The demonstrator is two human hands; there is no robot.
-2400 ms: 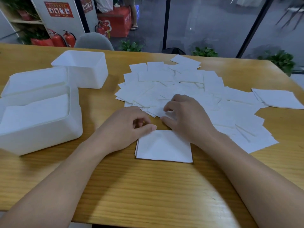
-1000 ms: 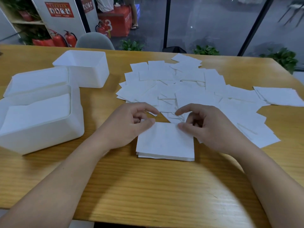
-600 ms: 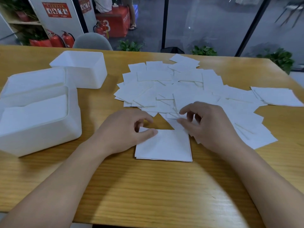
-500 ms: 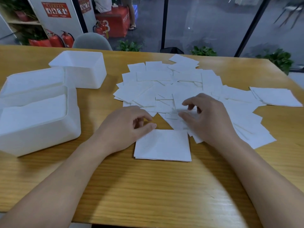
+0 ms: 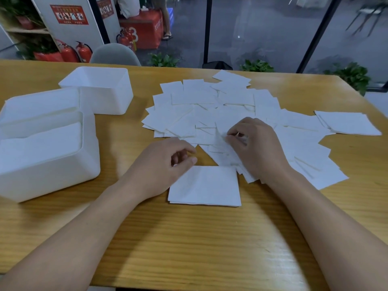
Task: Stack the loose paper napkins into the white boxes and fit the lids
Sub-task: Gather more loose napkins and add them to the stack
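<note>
napkins [image 5: 210,110] were mid-gathering: right hand [image 5: 255,148] pinched one beyond the stack [image 5: 204,186], left hand [image 5: 165,164] loosely curled, empty, touching it. next: square it on top.

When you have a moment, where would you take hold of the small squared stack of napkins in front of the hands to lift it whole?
Probably by the stack of napkins' near and far edges, thumb under the near edge where the layers show, fingers over the top. It lies flat and squared on the table, so a pinch across all layers should keep them aligned. Its near side is free; the left hand rests at its far-left corner.
</note>
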